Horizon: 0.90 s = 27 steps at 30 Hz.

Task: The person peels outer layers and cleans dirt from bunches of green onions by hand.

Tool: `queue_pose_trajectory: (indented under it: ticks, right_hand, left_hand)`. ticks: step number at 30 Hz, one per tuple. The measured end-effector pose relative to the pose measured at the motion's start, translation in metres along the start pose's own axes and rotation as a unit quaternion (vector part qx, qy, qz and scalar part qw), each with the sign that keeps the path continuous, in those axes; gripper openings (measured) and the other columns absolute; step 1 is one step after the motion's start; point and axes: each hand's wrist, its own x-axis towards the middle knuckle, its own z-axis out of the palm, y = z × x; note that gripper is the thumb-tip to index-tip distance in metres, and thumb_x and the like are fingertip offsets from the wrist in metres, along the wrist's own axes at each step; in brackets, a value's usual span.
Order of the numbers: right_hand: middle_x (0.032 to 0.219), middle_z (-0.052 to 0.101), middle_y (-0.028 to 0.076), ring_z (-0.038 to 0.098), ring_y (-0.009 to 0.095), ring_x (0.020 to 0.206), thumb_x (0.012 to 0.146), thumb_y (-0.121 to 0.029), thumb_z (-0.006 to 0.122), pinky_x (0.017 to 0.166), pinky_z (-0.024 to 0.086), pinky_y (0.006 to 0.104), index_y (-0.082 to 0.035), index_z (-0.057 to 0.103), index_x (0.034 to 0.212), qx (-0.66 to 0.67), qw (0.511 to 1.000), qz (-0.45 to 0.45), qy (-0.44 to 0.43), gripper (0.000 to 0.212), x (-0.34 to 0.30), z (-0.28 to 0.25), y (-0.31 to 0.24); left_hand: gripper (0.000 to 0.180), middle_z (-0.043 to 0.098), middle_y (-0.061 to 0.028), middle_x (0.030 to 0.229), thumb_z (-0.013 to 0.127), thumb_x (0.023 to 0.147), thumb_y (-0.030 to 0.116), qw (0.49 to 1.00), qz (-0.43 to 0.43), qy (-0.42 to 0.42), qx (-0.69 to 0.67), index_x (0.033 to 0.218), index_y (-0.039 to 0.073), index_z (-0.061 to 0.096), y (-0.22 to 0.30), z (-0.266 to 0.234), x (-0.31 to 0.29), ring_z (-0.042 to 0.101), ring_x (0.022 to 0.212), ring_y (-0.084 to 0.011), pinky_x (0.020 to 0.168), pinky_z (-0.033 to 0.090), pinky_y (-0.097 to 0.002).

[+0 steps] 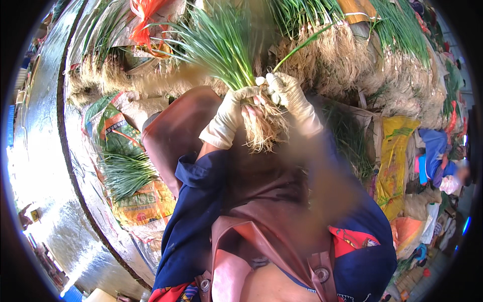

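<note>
My left hand (227,118), in a pale glove, is closed round a bunch of green onions (226,48) above my lap. The green leaves fan up and to the left, and the tangled, straw-coloured roots (264,131) hang below the grip. Beside it, my right hand (293,100), gloved too, has its fingers pinched together at the white bases. A single green onion stalk (304,46) slants up to the right from those fingers. Its lower end is hidden by the glove.
Rooted green onions (332,50) lie in thick rows along the far side. An orange-red plastic bag (143,20) is at the far left. Loose green leaves (128,173) rest on sacking at the left. A yellow sack (395,161) lies right. My brown apron (196,110) covers my lap.
</note>
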Motion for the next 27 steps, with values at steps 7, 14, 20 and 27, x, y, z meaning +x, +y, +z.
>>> queue_pose_trajectory:
  ticks: [7, 14, 20, 27]
  right_hand:
    - [0.064, 0.056, 0.001, 0.049, 0.007, 0.05, 0.089, -0.026, 0.057, 0.049, 0.041, 0.0249, -0.004, 0.065, 0.095, -0.328, 0.939, -0.046, -0.095, 0.024, -0.007, -0.003, -0.045]
    - [0.065, 0.059, 0.013, 0.059, 0.029, 0.06, 0.085, -0.035, 0.058, 0.054, 0.045, 0.0345, -0.007, 0.062, 0.08, -0.518, 0.818, -0.229, -0.098, 0.029, -0.011, -0.004, -0.046]
    - [0.065, 0.057, 0.011, 0.059, 0.029, 0.061, 0.083, -0.025, 0.061, 0.052, 0.045, 0.0355, -0.009, 0.059, 0.071, -0.49, 0.801, -0.333, -0.08, 0.02, -0.02, 0.006, -0.041]
    - [0.074, 0.063, 0.011, 0.063, 0.025, 0.071, 0.083, -0.024, 0.062, 0.063, 0.048, 0.0354, -0.007, 0.062, 0.078, -0.487, 0.868, 0.094, -0.026, 0.018, -0.058, -0.042, 0.014]
  left_hand:
    - [0.025, 0.061, -0.0094, 0.07, 0.057, 0.08, 0.012, 0.99, -0.035, -0.05, -0.127, 0.102, 0.0, 0.058, 0.011, 0.001, -0.008, 0.057, 0.048, -0.0197, 0.038, 0.041, -0.0222]
    - [0.047, 0.062, -0.013, 0.08, 0.057, 0.079, 0.015, 0.99, 0.011, -0.136, -0.032, 0.121, -0.004, 0.049, 0.013, 0.008, -0.018, 0.062, 0.065, -0.0202, 0.047, 0.05, -0.027]
    - [0.048, 0.058, -0.0154, 0.101, 0.056, 0.077, 0.013, 0.971, 0.06, -0.195, -0.123, 0.121, -0.005, 0.049, 0.015, 0.028, -0.027, 0.06, 0.084, -0.0239, 0.071, 0.053, -0.0354]
    - [0.031, 0.057, -0.0144, 0.105, 0.059, 0.075, 0.015, 0.95, 0.163, -0.16, -0.215, 0.103, 0.001, 0.055, 0.015, 0.016, -0.026, 0.052, 0.105, -0.0274, 0.092, 0.043, -0.0405]
